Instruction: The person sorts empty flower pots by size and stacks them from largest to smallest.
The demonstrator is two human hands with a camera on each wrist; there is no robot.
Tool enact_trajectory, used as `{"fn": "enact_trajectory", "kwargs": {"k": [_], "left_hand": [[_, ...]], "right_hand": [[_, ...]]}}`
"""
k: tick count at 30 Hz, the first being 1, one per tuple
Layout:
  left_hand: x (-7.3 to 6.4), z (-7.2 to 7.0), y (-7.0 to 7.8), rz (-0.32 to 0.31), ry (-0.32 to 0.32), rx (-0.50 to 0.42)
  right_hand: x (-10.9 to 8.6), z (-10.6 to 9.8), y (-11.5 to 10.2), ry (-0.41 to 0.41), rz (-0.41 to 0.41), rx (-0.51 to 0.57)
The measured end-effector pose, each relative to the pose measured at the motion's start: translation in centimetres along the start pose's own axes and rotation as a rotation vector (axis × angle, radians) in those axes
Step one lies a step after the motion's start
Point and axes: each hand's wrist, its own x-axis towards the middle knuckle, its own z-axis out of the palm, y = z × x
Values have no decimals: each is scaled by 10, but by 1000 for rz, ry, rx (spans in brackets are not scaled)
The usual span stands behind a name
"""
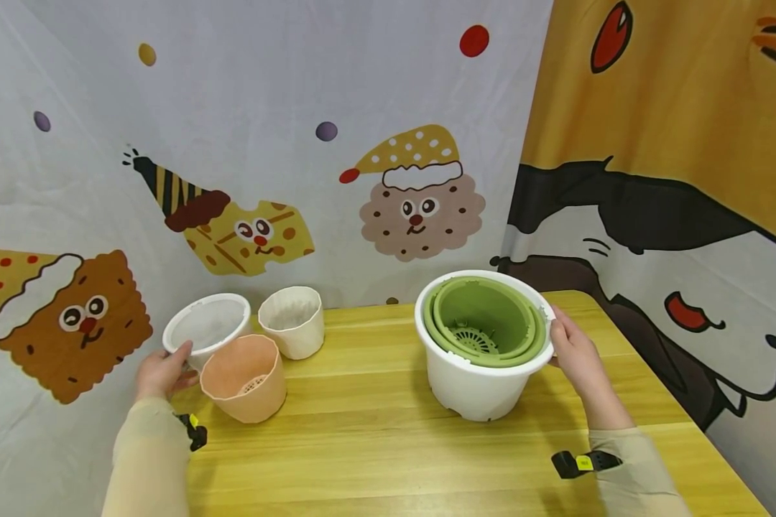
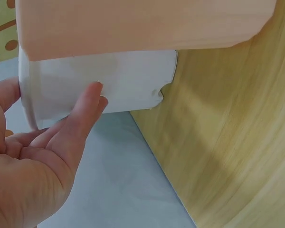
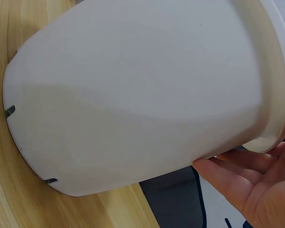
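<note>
At the table's left side, my left hand holds a round white flowerpot by its rim. The left wrist view shows the thumb at that rim and the fingers against the pot's outer wall. Over on the right, my right hand grips the rim of a large white flowerpot. Green flowerpots sit nested inside it, the inner one with a slotted bottom. In the right wrist view, fingers lie under the large pot's rim, against its wall; notches mark its base.
A peach flowerpot stands just in front of the left white pot, partly covering it. Behind it is a small cream flowerpot. The wooden table meets a cartoon-printed curtain at the back.
</note>
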Motion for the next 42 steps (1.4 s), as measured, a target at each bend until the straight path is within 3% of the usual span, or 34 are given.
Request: {"fn": "enact_trajectory", "kwargs": {"k": [7, 19, 31, 42], "left_hand": [[3, 4, 2, -63, 24, -98], [3, 4, 10, -98, 43, -177], [-7, -1, 14, -122, 47, -224], [-8, -8, 10, -142, 65, -233]], "right_hand": [[1, 1, 0, 1, -3, 14], [0, 0, 0, 9, -8, 11], [0, 0, 1, 7, -9, 6], [0, 1, 2, 8, -9, 19]]}}
